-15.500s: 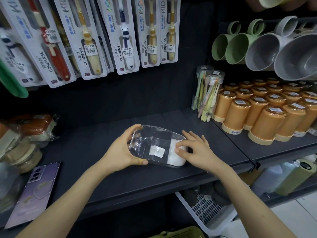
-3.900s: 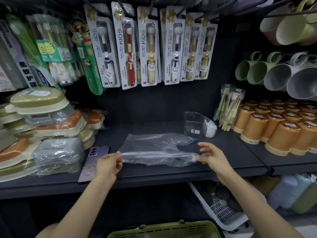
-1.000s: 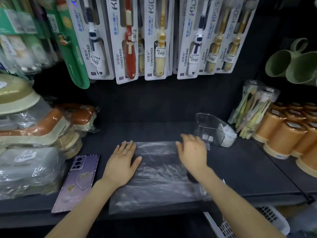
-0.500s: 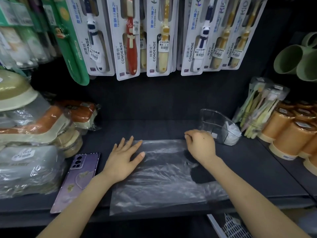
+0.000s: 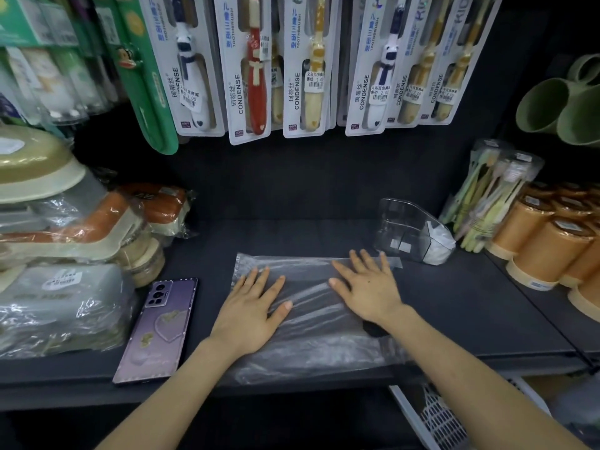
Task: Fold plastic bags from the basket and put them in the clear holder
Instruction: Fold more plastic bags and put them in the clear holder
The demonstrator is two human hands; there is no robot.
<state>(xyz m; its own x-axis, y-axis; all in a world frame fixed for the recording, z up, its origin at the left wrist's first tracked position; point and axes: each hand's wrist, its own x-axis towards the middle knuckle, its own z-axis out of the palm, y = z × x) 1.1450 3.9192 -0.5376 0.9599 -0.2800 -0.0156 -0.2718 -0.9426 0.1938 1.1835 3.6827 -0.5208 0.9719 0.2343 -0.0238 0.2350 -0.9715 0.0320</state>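
A clear plastic bag (image 5: 308, 345) lies flat on the dark shelf (image 5: 470, 319), reaching to its front edge. My left hand (image 5: 253, 306) presses flat on the bag's left part, fingers straight and spread. My right hand (image 5: 367, 287) lies flat on its right part, fingertips near the far edge. The clear holder (image 5: 409, 230) stands behind and to the right of my right hand, with a folded white bag (image 5: 438, 245) inside at its right end.
A purple phone (image 5: 159, 326) lies left of the bag. Wrapped soap dishes (image 5: 65, 254) are stacked at the left. Orange cups (image 5: 548, 251) and toothbrush tubs (image 5: 490, 196) stand at the right. Carded toothbrushes (image 5: 250, 66) hang above. A white basket (image 5: 438, 417) shows below the shelf.
My right hand was curled at the bag's far right corner half a second ago; it now lies flat on the bag. My left hand slid a little right and nearer.
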